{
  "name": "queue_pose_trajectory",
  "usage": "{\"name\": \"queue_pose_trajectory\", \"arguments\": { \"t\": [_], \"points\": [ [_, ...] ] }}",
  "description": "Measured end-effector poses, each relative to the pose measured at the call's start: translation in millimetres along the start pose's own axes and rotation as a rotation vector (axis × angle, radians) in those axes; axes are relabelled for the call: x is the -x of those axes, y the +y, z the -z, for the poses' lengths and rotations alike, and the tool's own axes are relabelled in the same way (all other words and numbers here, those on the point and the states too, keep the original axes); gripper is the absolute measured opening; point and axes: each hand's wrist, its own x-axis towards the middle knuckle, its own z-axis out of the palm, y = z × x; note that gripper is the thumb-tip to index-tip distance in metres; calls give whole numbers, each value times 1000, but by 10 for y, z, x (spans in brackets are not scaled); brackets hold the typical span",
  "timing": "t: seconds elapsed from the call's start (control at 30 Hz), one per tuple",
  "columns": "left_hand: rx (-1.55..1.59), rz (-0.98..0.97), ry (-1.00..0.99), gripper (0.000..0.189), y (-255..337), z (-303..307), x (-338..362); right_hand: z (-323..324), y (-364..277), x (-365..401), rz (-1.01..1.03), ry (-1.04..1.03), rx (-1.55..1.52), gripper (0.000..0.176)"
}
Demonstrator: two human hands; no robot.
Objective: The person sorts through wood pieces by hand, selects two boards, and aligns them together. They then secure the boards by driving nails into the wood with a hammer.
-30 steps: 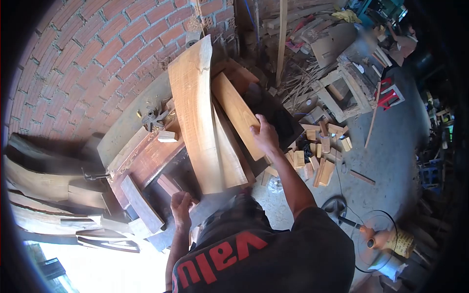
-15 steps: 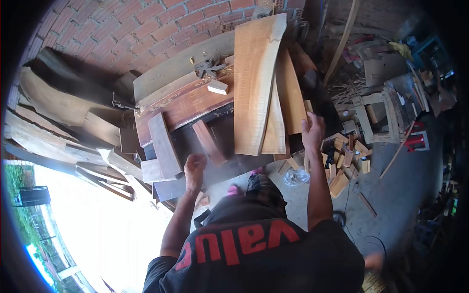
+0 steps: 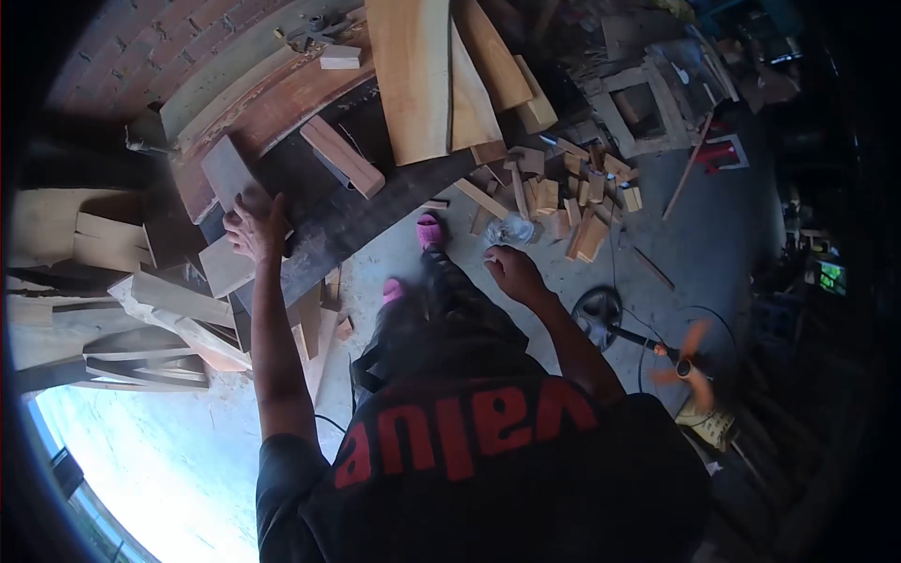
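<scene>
My left hand lies over the lower end of a short wooden board at the bench's left side, its fingers bent around the board. Partly beneath that hand is a paler wood piece at the bench corner. A reddish wooden block rests to the right on the dark bench top. My right hand hangs in the air above the floor, fingers curled in, with nothing visible in it. Wide planks with a pale edge lie farther back on the bench.
Offcuts are heaped on the floor to the right, beside a clear plastic bag. A fan with orange blades stands at the lower right. Curved wood pieces are stacked on the left. A small pale block sits at the back.
My left hand has moved left onto the short board. The right hand has come away from the planks' right side and drawn back toward my body. The view has turned and shifted.
</scene>
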Motion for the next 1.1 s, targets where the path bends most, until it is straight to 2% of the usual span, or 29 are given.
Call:
{"name": "queue_pose_trajectory", "arguments": {
  "t": [0.07,0.1,0.17,0.3,0.37,0.43,0.6,0.7,0.77,0.83,0.9,0.93,0.97,1.0,1.07,1.1],
  "points": [
    [-57,1,4,103,-43,-169,-166,-140,31,402,-184,-188,38,26],
    [-77,11,-24,106,-50,-197,-220,-181,60,584,-208,-171,35,26],
    [-91,-5,-51,109,-23,-224,-333,-264,148,942,-425,-295,38,30],
    [-101,110,-10,105,1,-315,-486,-535,633,1636,-483,-170,60,35],
    [-89,117,-14,105,24,-285,-499,-558,734,1822,-541,-217,105,34],
    [-6,170,-74,107,57,-191,-488,-631,837,1938,-537,-136,79,29],
    [186,185,-13,106,58,-15,-411,-449,903,1929,-581,64,-43,21],
    [207,157,13,104,246,206,72,-230,807,1782,-512,175,-21,21],
    [386,-89,100,104,257,183,363,-45,804,1689,-459,163,-86,20],
    [685,-293,112,94,587,378,1067,95,859,1537,-377,132,-151,19],
    [701,-438,96,88,854,457,1675,222,910,1330,-230,177,-295,16],
    [753,-502,33,92,966,451,1960,318,903,1215,-191,152,-300,16],
    [851,-410,-29,95,1006,488,2019,400,835,1159,-180,130,-399,16],
    [850,-411,-113,95,1166,490,2297,482,769,1105,-170,105,-498,16],
    [794,-593,-105,95,1461,531,2853,719,700,910,-157,4,-623,17],
    [790,-578,-183,94,1592,539,3105,825,686,838,-175,-80,-742,19]
  ]
}}
